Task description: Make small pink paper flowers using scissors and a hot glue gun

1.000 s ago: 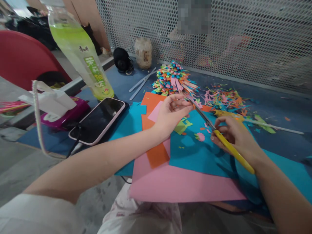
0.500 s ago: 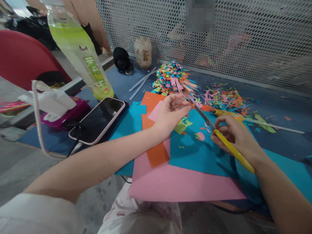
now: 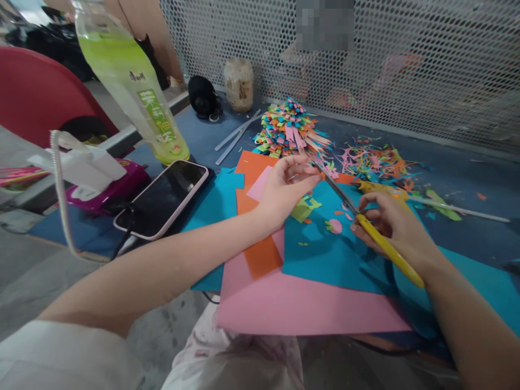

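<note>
In my right hand [image 3: 385, 225] are scissors [image 3: 379, 235] with yellow handles, seen edge-on, their metal blades pointing up and left. My left hand [image 3: 290, 187] is pinched at the blade tips; what its fingers hold is too small to make out. Under both hands lie a blue sheet of paper [image 3: 325, 260], a pink sheet [image 3: 292, 309] and an orange strip [image 3: 260, 260]. Small green scraps [image 3: 304, 210] and a pink paper flower [image 3: 335, 226] rest on the blue sheet. Just beyond my left hand stands a cone of layered multicoloured paper fringe [image 3: 290, 130].
Left are a phone [image 3: 162, 197], a drink bottle [image 3: 138, 92] and a purple box with a white plug [image 3: 101, 187]. Paper shreds [image 3: 377, 162] and a yellow glue gun [image 3: 382, 189] lie right. Glue sticks [image 3: 238, 135], a jar [image 3: 239, 86] and a mesh panel [image 3: 252, 32] are behind.
Almost nothing differs. The view has shifted very slightly, while both hands and the scissors keep the same pose.
</note>
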`<control>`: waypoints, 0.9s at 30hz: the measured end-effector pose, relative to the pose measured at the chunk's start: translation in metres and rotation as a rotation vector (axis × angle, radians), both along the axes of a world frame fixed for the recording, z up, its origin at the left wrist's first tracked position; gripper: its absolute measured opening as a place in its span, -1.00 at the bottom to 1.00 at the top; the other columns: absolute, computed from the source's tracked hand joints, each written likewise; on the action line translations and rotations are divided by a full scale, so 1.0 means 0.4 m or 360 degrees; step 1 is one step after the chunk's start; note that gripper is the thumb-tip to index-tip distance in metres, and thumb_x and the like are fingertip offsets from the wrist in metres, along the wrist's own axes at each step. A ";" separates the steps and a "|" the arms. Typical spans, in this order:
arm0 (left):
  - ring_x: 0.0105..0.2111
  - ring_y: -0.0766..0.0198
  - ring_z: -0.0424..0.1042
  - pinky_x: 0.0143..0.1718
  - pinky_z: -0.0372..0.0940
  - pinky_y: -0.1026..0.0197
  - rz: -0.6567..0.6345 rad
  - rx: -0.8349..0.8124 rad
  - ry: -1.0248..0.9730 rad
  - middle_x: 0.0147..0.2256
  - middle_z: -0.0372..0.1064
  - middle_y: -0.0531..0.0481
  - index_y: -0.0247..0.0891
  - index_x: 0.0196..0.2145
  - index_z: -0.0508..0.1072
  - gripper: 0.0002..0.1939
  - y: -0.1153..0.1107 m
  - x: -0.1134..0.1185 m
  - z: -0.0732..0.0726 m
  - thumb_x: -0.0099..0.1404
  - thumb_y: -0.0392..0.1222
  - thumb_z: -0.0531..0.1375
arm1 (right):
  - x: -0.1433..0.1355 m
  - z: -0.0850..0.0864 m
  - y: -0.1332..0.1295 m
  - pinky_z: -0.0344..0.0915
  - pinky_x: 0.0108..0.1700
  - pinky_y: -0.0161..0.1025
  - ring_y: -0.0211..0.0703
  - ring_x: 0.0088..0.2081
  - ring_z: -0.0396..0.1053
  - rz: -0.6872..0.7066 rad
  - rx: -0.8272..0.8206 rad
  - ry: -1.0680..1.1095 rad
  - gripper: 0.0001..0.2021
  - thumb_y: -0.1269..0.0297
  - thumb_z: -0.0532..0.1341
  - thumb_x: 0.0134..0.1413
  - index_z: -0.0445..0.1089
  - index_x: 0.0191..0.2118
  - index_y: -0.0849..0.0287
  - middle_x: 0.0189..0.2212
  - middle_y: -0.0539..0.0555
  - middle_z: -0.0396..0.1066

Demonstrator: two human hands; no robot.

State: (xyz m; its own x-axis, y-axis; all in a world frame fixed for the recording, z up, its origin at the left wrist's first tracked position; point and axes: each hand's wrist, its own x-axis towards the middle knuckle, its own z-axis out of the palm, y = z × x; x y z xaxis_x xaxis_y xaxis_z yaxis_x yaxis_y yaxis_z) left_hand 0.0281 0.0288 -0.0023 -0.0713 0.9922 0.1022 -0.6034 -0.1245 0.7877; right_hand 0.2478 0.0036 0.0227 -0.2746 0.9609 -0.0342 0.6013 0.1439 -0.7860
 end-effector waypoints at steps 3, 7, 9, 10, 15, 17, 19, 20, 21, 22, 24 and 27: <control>-0.36 0.38 0.47 -0.23 0.36 0.25 -0.0021 0.0009 0.0012 -0.39 0.43 0.14 -0.21 -0.25 0.37 -0.62 0.002 -0.001 -0.002 0.02 -0.41 0.40 | 0.001 -0.002 0.000 0.01 -0.64 -0.42 -0.39 -0.64 0.10 0.0016 -0.0076 -0.0002 -0.47 -0.04 0.44 -0.19 0.17 -0.19 0.01 -0.52 -0.12 0.39; -0.41 0.43 0.45 -0.31 0.34 0.31 -0.0032 0.0016 -0.0005 -0.40 0.43 0.15 -0.22 -0.25 0.38 -0.64 0.004 0.000 -0.005 0.03 -0.43 0.39 | -0.001 -0.001 0.001 0.02 -0.63 -0.41 -0.38 -0.62 0.12 0.0021 -0.0091 0.0006 -0.46 -0.04 0.44 -0.19 0.16 -0.19 0.01 -0.52 -0.12 0.39; -0.42 0.44 0.45 -0.34 0.33 0.33 -0.0038 0.0019 0.0002 -0.40 0.43 0.15 -0.22 -0.25 0.37 -0.64 0.002 0.000 -0.004 0.03 -0.42 0.39 | -0.002 0.000 0.002 0.00 -0.64 -0.40 -0.38 -0.63 0.10 0.0008 -0.0108 -0.0017 -0.45 -0.06 0.44 -0.20 0.16 -0.19 0.01 -0.52 -0.12 0.39; -0.42 0.45 0.44 -0.35 0.33 0.34 -0.0039 0.0019 0.0013 -0.40 0.43 0.15 -0.22 -0.25 0.37 -0.64 0.001 0.000 -0.003 0.04 -0.42 0.39 | -0.003 0.001 0.003 0.00 -0.64 -0.40 -0.37 -0.63 0.10 0.0001 -0.0111 -0.0030 -0.45 -0.07 0.44 -0.21 0.16 -0.19 0.00 -0.52 -0.12 0.38; -0.47 0.46 0.40 -0.41 0.29 0.34 -0.0026 -0.0001 0.0066 -0.39 0.44 0.14 -0.22 -0.26 0.36 -0.65 -0.009 0.000 0.010 0.05 -0.43 0.39 | -0.001 0.000 0.003 0.04 -0.62 -0.37 -0.32 -0.60 0.14 0.0022 -0.0087 -0.0046 -0.44 -0.11 0.42 -0.21 0.15 -0.19 0.00 -0.52 -0.10 0.38; -0.49 0.47 0.38 -0.42 0.27 0.33 -0.0028 -0.0024 0.0056 -0.41 0.43 0.15 -0.22 -0.27 0.36 -0.66 -0.011 0.001 0.016 0.05 -0.45 0.37 | 0.002 -0.002 0.002 0.06 -0.60 -0.36 -0.31 -0.59 0.15 0.0024 -0.0075 -0.0045 -0.44 -0.11 0.42 -0.20 0.15 -0.19 0.00 -0.52 -0.10 0.39; -0.51 0.47 0.36 -0.42 0.27 0.32 -0.0032 -0.0046 0.0040 -0.42 0.42 0.16 -0.22 -0.28 0.35 -0.66 -0.011 0.001 0.021 0.05 -0.46 0.36 | 0.005 -0.005 0.002 0.08 -0.58 -0.35 -0.30 -0.58 0.16 0.0027 -0.0065 -0.0042 -0.45 -0.12 0.42 -0.18 0.15 -0.19 -0.01 -0.51 -0.10 0.39; -0.51 0.47 0.36 -0.41 0.27 0.31 -0.0036 -0.0052 0.0038 -0.42 0.42 0.17 -0.21 -0.28 0.35 -0.67 -0.011 0.001 0.022 0.05 -0.46 0.36 | 0.006 -0.005 0.002 0.08 -0.58 -0.35 -0.29 -0.57 0.17 0.0032 -0.0061 -0.0041 -0.45 -0.12 0.42 -0.18 0.15 -0.19 -0.01 -0.51 -0.10 0.39; -0.50 0.46 0.36 -0.40 0.28 0.31 -0.0041 -0.0053 0.0044 -0.42 0.42 0.17 -0.21 -0.29 0.35 -0.67 -0.011 0.001 0.023 0.05 -0.45 0.36 | 0.006 -0.006 0.002 0.08 -0.58 -0.35 -0.29 -0.57 0.16 0.0036 -0.0061 -0.0040 -0.45 -0.11 0.42 -0.18 0.15 -0.19 -0.01 -0.51 -0.10 0.39; -0.50 0.46 0.36 -0.39 0.28 0.30 -0.0046 -0.0052 0.0054 -0.42 0.42 0.17 -0.21 -0.29 0.35 -0.66 -0.011 0.001 0.023 0.05 -0.45 0.36 | 0.005 -0.005 0.002 0.07 -0.58 -0.35 -0.30 -0.58 0.15 0.0033 -0.0065 -0.0042 -0.45 -0.11 0.42 -0.18 0.15 -0.19 -0.01 -0.51 -0.10 0.39; -0.50 0.46 0.36 -0.39 0.28 0.30 -0.0058 -0.0047 0.0068 -0.42 0.42 0.17 -0.21 -0.29 0.35 -0.66 -0.011 0.001 0.022 0.05 -0.43 0.37 | 0.002 -0.003 0.002 0.05 -0.60 -0.36 -0.32 -0.59 0.12 0.0018 -0.0078 -0.0046 -0.44 -0.12 0.42 -0.19 0.14 -0.19 -0.01 -0.52 -0.10 0.39; -0.50 0.46 0.36 -0.41 0.26 0.31 -0.0058 -0.0043 0.0056 -0.42 0.41 0.17 -0.21 -0.30 0.34 -0.69 -0.011 0.001 0.020 0.06 -0.43 0.35 | -0.004 0.002 0.001 0.03 -0.61 -0.37 -0.32 -0.60 0.12 -0.0005 -0.0092 -0.0061 -0.43 -0.13 0.43 -0.21 0.15 -0.20 -0.01 -0.53 -0.10 0.39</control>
